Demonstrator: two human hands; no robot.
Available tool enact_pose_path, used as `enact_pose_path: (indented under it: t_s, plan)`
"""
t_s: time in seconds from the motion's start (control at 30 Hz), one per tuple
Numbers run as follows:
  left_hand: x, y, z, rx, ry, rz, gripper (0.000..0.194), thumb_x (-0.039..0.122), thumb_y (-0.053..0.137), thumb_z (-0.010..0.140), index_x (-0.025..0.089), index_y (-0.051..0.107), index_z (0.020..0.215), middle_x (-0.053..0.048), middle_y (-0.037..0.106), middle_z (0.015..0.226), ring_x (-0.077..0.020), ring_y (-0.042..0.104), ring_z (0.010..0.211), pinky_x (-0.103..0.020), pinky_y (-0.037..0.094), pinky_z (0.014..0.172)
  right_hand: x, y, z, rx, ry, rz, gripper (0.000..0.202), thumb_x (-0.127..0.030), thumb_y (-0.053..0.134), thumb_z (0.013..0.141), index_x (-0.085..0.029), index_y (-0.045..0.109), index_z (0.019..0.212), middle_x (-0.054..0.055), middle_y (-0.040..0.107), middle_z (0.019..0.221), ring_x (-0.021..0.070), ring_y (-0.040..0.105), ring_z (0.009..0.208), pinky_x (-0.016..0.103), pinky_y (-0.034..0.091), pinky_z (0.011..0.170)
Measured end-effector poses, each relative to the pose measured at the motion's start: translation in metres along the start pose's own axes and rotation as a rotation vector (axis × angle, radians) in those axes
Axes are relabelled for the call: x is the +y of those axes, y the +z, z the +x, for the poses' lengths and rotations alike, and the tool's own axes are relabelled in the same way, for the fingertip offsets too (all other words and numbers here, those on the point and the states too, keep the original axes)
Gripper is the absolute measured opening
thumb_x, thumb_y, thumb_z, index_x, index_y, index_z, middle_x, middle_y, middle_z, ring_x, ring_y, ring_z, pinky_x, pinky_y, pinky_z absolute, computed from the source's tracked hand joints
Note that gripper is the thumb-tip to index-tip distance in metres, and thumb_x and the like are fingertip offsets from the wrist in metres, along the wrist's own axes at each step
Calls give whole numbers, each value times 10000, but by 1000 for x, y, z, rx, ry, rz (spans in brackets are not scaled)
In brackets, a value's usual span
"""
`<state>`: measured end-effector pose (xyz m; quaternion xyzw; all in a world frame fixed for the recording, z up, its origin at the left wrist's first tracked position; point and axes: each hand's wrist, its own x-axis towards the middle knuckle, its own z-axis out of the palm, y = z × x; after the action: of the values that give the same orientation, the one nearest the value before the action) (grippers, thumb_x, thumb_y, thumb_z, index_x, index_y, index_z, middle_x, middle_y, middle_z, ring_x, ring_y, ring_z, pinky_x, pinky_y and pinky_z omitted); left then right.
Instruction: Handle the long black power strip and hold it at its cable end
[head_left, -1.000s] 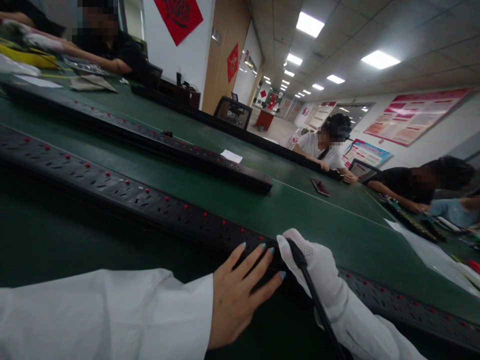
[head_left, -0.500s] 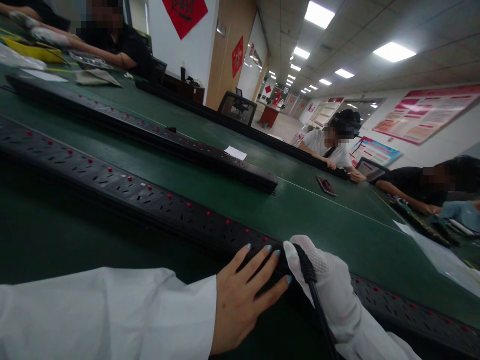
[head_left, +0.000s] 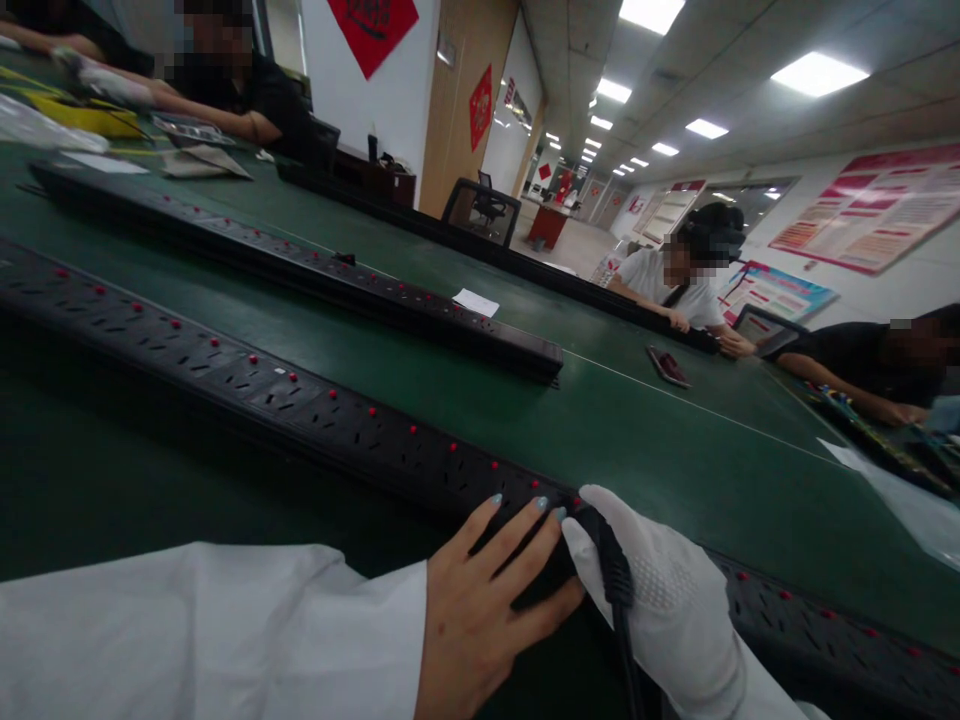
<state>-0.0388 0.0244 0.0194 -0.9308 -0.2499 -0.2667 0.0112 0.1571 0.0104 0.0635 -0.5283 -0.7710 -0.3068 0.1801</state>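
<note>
Your right hand [head_left: 664, 590] grips the plug [head_left: 616, 575] at the strip [head_left: 304, 410], which runs far left to near right; your left hand [head_left: 487, 610], fingers spread, rests on the strip just left of the plug.

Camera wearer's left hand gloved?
No, the left hand is bare, its fingers on the black socket strip, while the gloved right hand grips a black cord.

Black, red-dotted socket strip [head_left: 349, 432] aslant, black cable end [head_left: 616, 575] seemingly against it
</note>
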Motion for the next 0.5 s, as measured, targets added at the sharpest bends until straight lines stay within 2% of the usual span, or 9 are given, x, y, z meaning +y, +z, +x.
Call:
enact_pose_path:
  t_s: [0.1,0.27,0.4,0.5]
  plan:
    - [1,4,1,92,-29,-19,443,254,445,942,308,390,1378,-65,428,1412,-229,232,1379,-449,90,1095,2,2,-5,-12,-17,-20,368,-375,454,902,-123,587,1135,90,698,838,170,632,620,277,457,573]
    - [-1,9,2,130,-13,-15,420,306,439,951,384,394,1361,-61,456,1387,-211,228,1382,-437,119,1088,5,5,-8,-21,-27,3,335,-350,450,896,-137,588,1115,84,698,820,172,623,607,286,444,569]
    - [-5,7,1,90,8,-16,370,289,429,949,361,457,1311,-58,437,1402,-205,189,1395,-423,98,1095,6,4,-3,-59,2,46,294,-350,440,896,-177,618,1053,38,681,717,147,600,555,265,428,546]
    - [-7,2,1,44,-9,-1,386,276,427,945,329,441,1327,-88,405,1424,-221,161,1402,-460,74,1092,5,1,5,-51,5,56,327,-392,416,911,-162,639,975,36,667,664,142,586,512,260,404,498]
